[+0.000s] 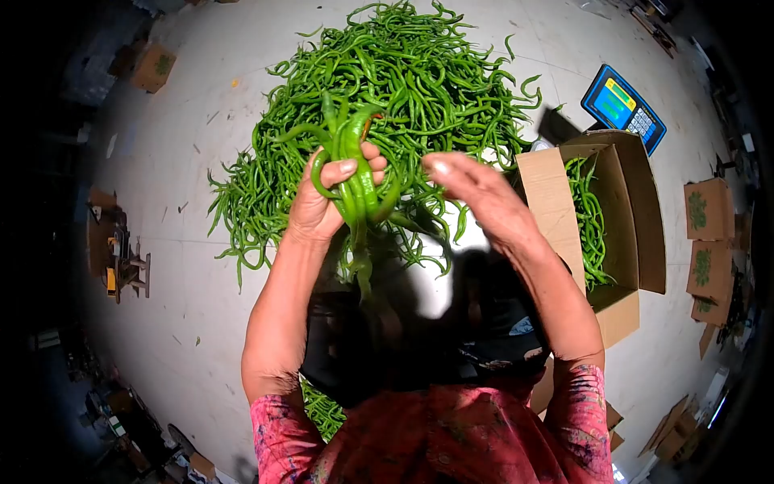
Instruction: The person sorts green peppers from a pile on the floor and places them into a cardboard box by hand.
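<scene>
A bunch of long green chili peppers (355,165) is gripped in my left hand (318,198), the thumb pressed across it. One pepper in the bunch has a reddish tip. My right hand (484,194) is held to the right of the bunch, apart from it, fingers stretched forward and slightly blurred. I see nothing in it. Beyond both hands a large heap of green chili peppers (403,73) lies on the pale floor. To the right stands an open cardboard box (629,194) with more green chili peppers (590,226) inside.
Behind the box is a scale display (623,107) with a keypad. Several cardboard boxes (709,210) with green leaf prints stand at the far right. Another carton (153,68) is at the upper left. More peppers (322,411) lie beside my body at the lower left.
</scene>
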Demonstrator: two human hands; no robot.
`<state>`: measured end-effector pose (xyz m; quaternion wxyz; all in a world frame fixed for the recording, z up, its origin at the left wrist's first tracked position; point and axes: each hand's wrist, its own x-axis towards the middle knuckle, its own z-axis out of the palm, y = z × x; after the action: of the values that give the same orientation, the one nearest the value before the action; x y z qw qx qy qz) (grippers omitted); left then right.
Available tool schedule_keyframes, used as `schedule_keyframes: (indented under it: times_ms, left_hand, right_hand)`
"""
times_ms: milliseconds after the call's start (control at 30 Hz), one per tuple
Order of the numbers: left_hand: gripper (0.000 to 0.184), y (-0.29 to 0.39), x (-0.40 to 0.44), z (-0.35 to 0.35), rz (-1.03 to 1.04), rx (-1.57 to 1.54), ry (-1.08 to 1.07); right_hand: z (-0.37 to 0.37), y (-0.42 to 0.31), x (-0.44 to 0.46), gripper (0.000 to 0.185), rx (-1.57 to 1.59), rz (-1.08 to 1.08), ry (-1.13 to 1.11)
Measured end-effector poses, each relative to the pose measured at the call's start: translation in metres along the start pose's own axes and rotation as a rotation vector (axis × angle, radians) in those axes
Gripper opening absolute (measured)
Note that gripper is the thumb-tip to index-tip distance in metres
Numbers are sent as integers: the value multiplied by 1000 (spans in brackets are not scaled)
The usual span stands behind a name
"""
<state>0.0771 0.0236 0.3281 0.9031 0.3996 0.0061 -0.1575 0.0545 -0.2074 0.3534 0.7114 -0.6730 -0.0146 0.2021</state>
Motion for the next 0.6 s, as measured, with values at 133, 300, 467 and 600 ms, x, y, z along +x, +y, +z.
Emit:
schedule_keyframes:
  times_ms: [133, 300, 467, 600]
  left_hand:
    - [37, -7, 0, 11, -73, 38, -64]
    - [41, -15, -3, 20, -76, 173, -22]
    - [35, -20, 5, 15, -37, 143, -78]
    - [33, -26, 8, 14, -19, 122, -96]
  right_hand:
    - [23, 27, 17, 29, 326, 283, -407]
    - [35, 39, 15, 16, 0, -8, -364]
    - [23, 36, 13, 20, 205, 94, -186]
    - [23, 28, 10, 30, 387, 163, -182]
